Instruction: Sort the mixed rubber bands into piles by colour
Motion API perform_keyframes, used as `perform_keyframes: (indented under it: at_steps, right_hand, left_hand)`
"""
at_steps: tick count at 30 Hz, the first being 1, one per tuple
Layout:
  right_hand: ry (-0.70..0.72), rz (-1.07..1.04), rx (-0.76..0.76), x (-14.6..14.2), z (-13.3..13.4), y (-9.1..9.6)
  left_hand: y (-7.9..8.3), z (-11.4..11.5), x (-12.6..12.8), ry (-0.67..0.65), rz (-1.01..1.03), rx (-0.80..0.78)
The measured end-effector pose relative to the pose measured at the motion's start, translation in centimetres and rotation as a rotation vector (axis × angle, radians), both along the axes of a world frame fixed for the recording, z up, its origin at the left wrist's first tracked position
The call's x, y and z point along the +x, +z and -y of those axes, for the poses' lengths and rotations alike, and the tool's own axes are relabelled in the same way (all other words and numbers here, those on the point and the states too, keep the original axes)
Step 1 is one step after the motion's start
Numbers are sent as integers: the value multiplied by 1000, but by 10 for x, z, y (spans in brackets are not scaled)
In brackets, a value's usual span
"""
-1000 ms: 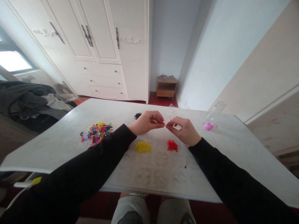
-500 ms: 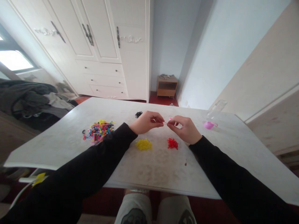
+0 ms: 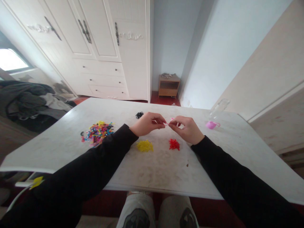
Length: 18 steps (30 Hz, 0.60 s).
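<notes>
Between my hands, above the table, a small pink rubber band [image 3: 167,124] is stretched. My left hand [image 3: 150,123] pinches one end between thumb and fingertips. The other end sits in the pinch of my right hand [image 3: 184,126]. Below the hands lie a pile of yellow bands [image 3: 144,146] and a smaller pile of red bands [image 3: 174,144]. A black pile [image 3: 139,115] is beyond my left hand, partly covered by it. Some pink bands [image 3: 172,119] show behind my right hand, mostly hidden.
A large heap of mixed coloured bands [image 3: 98,133] lies left on the white table [image 3: 161,174], beside my left sleeve. At the right rear are a clear bottle [image 3: 219,108] and a pink lid-like piece [image 3: 212,125]. A small dark speck [image 3: 187,163] lies near my right forearm.
Both hands keep their pinch on the pink band, with hardly any shift. The whole view has moved slightly; the piles stay as they were.
</notes>
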State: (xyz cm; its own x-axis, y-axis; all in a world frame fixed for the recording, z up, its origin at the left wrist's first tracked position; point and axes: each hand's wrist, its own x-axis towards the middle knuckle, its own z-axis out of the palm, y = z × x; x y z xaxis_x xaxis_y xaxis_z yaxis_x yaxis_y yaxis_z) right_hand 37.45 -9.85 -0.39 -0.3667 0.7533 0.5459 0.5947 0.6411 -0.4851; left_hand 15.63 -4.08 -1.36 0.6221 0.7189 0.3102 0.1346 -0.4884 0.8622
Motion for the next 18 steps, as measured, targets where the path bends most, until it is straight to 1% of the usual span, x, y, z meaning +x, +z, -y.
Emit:
perform_keyframes:
  at_steps: [12, 18]
  right_hand:
    - [7, 0, -24, 2, 0, 0]
    - [9, -37, -43, -1, 1, 0]
  left_hand:
    - [3, 2, 0, -21, -2, -5]
    - [2, 2, 0, 6, 13, 6]
